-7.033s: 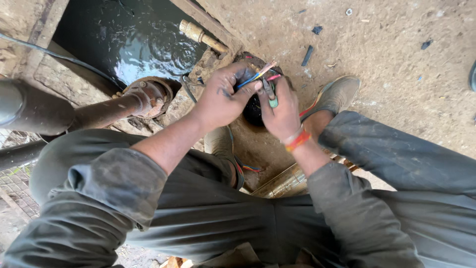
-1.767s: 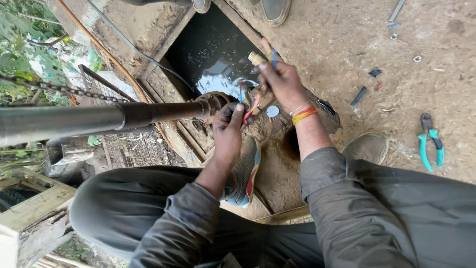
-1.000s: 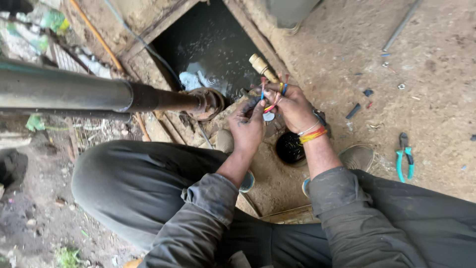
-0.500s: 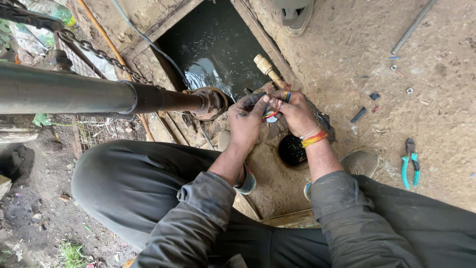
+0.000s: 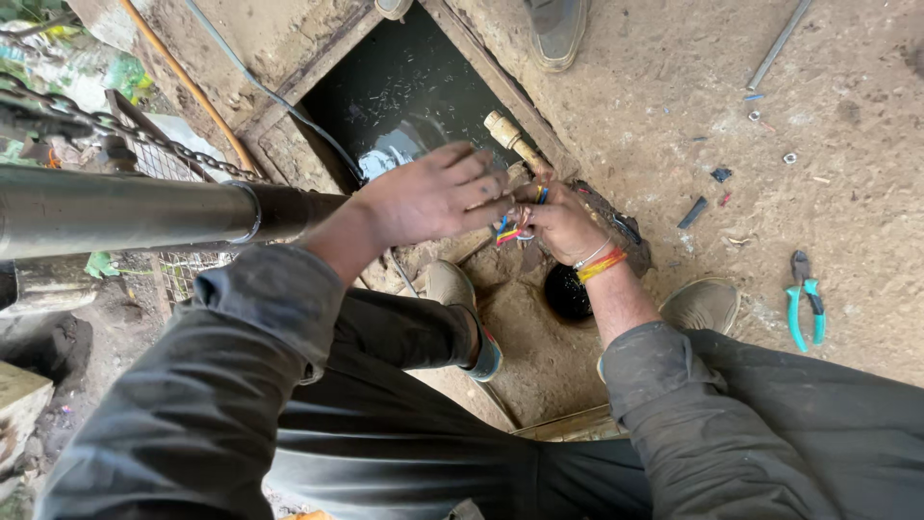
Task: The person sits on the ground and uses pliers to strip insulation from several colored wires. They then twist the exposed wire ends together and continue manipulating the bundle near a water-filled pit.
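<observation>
Coloured wires (image 5: 510,231) sit bunched between the two hands, just at the edge of the water-filled pit (image 5: 404,96). The right hand (image 5: 561,223) is clenched on them; the left hand (image 5: 433,195) lies over them with fingers loosely spread, and whether it grips cannot be told. A slip could drop the ends into the water, or a tug could fray the bared strands. Pliers (image 5: 804,299) lie well apart, on the dirt to the right.

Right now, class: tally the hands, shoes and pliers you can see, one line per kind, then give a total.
Hands: 2, left hand and right hand
Shoes: 3, at and, farther off
Pliers: 1, green-handled
Total: 6
</observation>
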